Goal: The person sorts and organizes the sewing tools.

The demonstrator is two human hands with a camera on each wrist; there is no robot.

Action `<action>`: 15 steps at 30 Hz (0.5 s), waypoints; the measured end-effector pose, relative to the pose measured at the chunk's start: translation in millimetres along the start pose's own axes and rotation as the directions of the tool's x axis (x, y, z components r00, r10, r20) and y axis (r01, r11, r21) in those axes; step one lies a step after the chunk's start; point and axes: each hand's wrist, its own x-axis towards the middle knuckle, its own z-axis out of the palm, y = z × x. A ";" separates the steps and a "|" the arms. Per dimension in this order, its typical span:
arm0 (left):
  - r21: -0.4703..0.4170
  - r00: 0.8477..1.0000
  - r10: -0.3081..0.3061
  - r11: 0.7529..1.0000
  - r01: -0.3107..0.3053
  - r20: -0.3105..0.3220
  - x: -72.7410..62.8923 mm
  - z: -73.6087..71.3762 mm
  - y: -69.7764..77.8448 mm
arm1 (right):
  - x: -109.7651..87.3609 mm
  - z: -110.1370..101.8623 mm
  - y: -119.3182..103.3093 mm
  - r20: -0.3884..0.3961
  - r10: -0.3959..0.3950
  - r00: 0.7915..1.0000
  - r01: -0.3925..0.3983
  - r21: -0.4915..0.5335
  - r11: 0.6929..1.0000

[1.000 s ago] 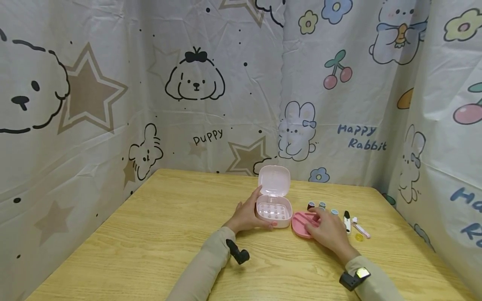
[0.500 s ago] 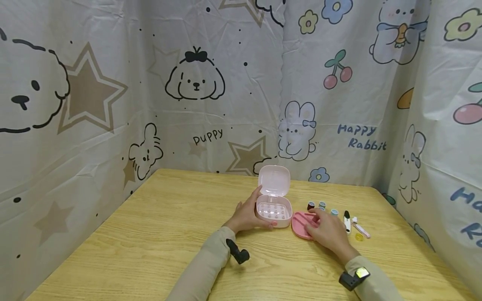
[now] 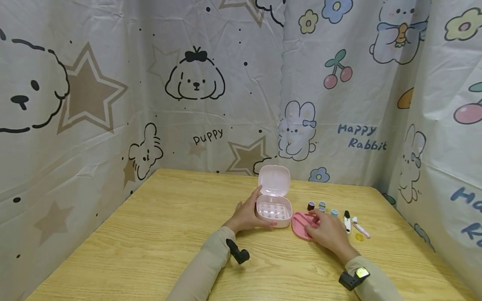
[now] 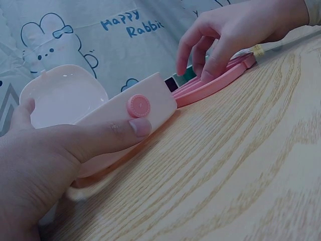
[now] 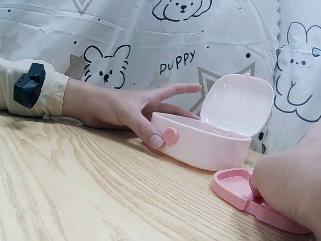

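Note:
A pale pink box (image 3: 284, 223) stands on the table, its hinged lid (image 3: 274, 180) raised. Around its left side my left hand (image 3: 244, 215) grips it, thumb on the front wall beside the round pink button (image 5: 171, 135). Rows of small dots show on the box's inside floor. Just right of the box lies a darker pink divided tray (image 3: 299, 228). My right hand (image 3: 331, 232) reaches over it from the right, thumb and fingers bent down onto it and covering its right part. In the left wrist view, the thumb tip meets the tray's near side.
Several small thread spools (image 3: 311, 205) stand behind the tray. Right of my right hand lie a black-and-white tool (image 3: 347, 221), a slim pink-and-white stick (image 3: 361, 228) and a small round yellow piece (image 3: 359, 237). Printed curtains (image 3: 211, 113) surround the wooden table (image 3: 150, 251).

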 end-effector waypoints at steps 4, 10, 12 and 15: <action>0.001 1.000 0.009 1.000 -0.009 -0.005 -0.3 0.1 0.5 | -0.7 0.1 0.0 0.008 0.005 1.000 -0.005 -0.007 1.000; 0.002 1.000 0.008 1.000 -0.008 -0.006 -0.5 -0.1 0.3 | -0.2 0.2 -0.3 0.003 -0.007 1.000 0.007 -0.029 1.000; 0.002 1.000 0.007 1.000 -0.007 -0.006 -0.1 0.2 0.0 | -0.2 1.0 0.0 0.001 -0.009 1.000 0.009 -0.035 0.999; 0.003 1.000 0.004 1.000 -0.004 -0.005 0.0 0.5 -0.6 | -1.3 0.7 -0.5 0.002 -0.011 1.000 0.011 -0.039 0.999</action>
